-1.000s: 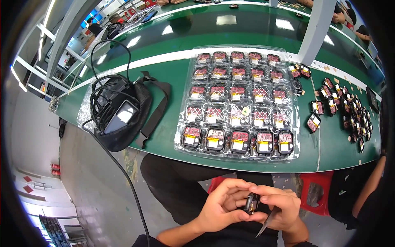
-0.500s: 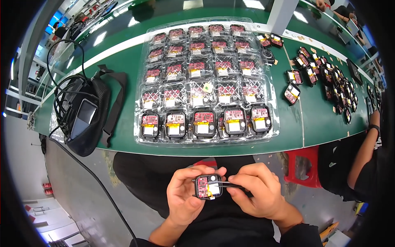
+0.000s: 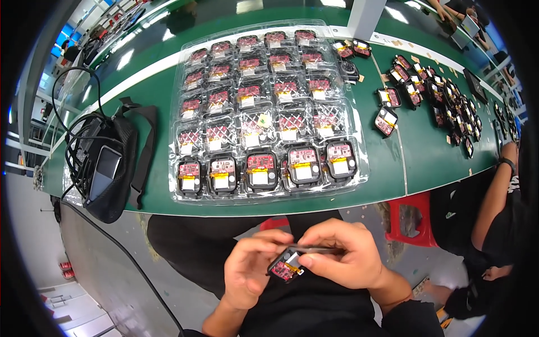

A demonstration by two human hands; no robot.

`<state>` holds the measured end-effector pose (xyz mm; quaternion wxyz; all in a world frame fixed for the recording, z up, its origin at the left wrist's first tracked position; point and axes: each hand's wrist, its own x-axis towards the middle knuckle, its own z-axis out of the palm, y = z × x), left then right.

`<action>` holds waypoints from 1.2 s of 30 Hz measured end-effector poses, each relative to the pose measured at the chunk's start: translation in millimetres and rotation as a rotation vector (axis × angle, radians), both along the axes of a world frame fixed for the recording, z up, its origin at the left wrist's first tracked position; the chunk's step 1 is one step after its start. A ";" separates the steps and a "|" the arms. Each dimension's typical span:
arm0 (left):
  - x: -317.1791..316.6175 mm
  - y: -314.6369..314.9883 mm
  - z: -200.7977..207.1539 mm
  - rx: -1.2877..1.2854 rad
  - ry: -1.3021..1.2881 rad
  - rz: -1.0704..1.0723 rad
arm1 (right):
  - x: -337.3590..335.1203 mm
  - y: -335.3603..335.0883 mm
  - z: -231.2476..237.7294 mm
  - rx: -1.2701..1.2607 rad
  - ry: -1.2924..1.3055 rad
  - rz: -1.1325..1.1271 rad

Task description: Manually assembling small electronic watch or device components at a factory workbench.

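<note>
Over my lap, my left hand [image 3: 245,272] is closed on the edge of a black smartwatch case [image 3: 285,268]. Its inner side shows a red circuit board, a silver battery and yellow tape. My right hand [image 3: 349,259] pinches dark tweezers [image 3: 319,249], which lie across the upper edge of the case. The right thumb is right beside the battery and hides part of it. The tweezer tips are blurred near the left fingers, so I cannot tell whether they touch anything.
A clear plastic tray stack [image 3: 359,178] with rows of similar watch cases stands on the green table [image 3: 387,168]. More cases [image 3: 449,101] are piled at the right. A black mesh bag [image 3: 115,194] with cables lies left. A co-worker's arm [image 3: 497,182] and a red stool [image 3: 397,224] are at the right.
The watch case has turned and tilted in my left hand. My right hand has moved slightly left, with the tweezers now across the case's upper edge. The whole view has shifted a little.
</note>
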<state>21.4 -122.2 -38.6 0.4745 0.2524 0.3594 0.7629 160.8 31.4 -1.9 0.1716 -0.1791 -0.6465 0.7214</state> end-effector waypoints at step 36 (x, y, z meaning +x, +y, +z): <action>-18.7 -15.6 -14.0 0.157 -0.377 -0.457 | 9.2 -0.4 -11.4 0.628 0.109 -0.359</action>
